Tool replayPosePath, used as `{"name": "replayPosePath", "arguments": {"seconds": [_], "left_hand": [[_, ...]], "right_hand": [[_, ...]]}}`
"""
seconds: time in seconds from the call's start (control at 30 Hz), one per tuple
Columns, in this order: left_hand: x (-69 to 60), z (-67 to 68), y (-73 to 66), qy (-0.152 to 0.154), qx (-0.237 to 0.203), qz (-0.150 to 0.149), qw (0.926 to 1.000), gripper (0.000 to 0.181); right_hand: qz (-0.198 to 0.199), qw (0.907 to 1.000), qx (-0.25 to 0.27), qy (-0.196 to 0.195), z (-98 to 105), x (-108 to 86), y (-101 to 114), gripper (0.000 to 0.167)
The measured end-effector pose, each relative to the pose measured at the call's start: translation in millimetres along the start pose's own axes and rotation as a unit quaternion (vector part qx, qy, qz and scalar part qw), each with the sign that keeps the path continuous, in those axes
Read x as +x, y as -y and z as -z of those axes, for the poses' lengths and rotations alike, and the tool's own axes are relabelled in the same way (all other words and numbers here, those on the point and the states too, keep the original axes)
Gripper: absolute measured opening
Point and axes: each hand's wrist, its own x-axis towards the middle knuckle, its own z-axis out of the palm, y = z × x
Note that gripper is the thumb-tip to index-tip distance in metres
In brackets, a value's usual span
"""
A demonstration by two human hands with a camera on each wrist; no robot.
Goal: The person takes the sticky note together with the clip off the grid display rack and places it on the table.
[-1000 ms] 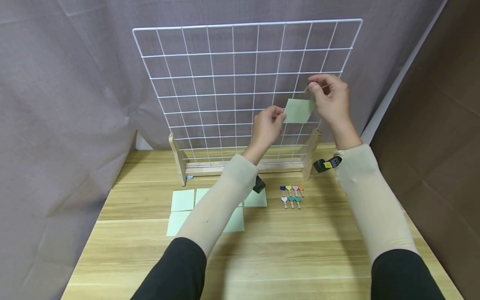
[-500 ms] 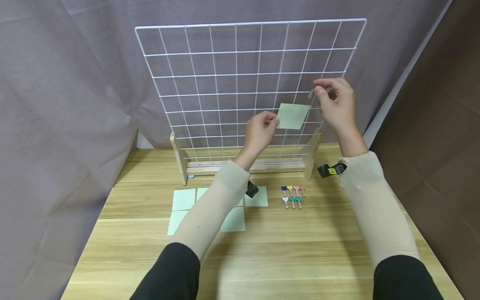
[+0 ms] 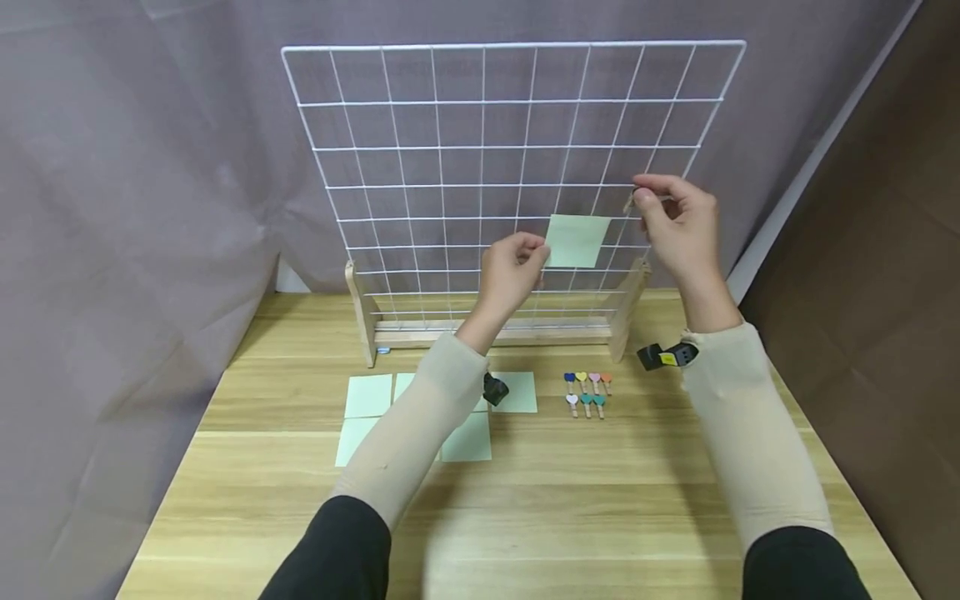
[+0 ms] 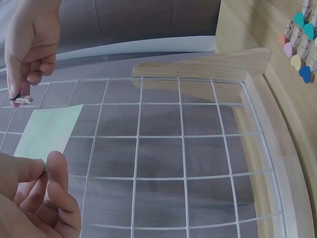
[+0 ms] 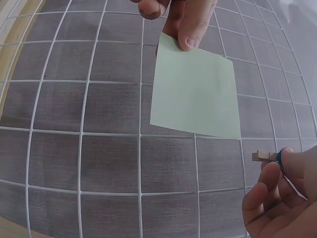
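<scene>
A pale green square of paper (image 3: 577, 241) is pinched at its left edge between the thumb and fingers of my left hand (image 3: 512, 271). The sheet stands in front of the white wire grid (image 3: 483, 148), right of its middle; whether it touches the wires I cannot tell. My right hand (image 3: 681, 221) is up and to the right of the paper, apart from it. Between its thumb and forefinger it pinches a small wooden clothespin (image 5: 262, 156) with a dark teal piece at the held end. In the left wrist view the clothespin (image 4: 24, 100) sits just beyond the paper's corner.
Wooden feet (image 3: 362, 312) hold the grid upright on the wooden table (image 3: 570, 508). Several green papers (image 3: 467, 437) lie in rows at the left, partly under my left forearm. Two rows of heart-topped clothespins (image 3: 585, 393) lie right of them. A grey curtain (image 3: 150, 208) hangs behind.
The paper has moved left and down with my left hand. My right hand has come slightly down and right, still holding the clothespin, and the gap between it and the paper is wider.
</scene>
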Motion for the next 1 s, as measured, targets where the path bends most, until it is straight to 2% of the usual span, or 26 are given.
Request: {"name": "replayPosePath", "arguments": {"seconds": [0.3, 0.6, 0.77, 1.0], "left_hand": [[-8.7, 4.0, 6.4, 0.005, -0.005, -0.004, 1.0, 0.017], [-20.2, 8.3, 13.0, 0.011, -0.011, 0.013, 0.9998, 0.017], [-26.3, 9.5, 17.0, 0.015, -0.013, 0.014, 0.9997, 0.019], [-35.6, 10.4, 22.5, 0.014, -0.014, 0.015, 0.9997, 0.019]], "right_hand": [[-0.013, 0.9998, 0.017, -0.003, -3, -7.1, -8, 0.027], [-0.02, 0.9975, 0.067, -0.011, -5, -15.8, -13, 0.021], [-0.033, 0.9975, 0.062, -0.006, -7, -20.1, -14, 0.014], [-0.031, 0.9981, 0.053, 0.001, -8, -27.9, -18, 0.016]]}}
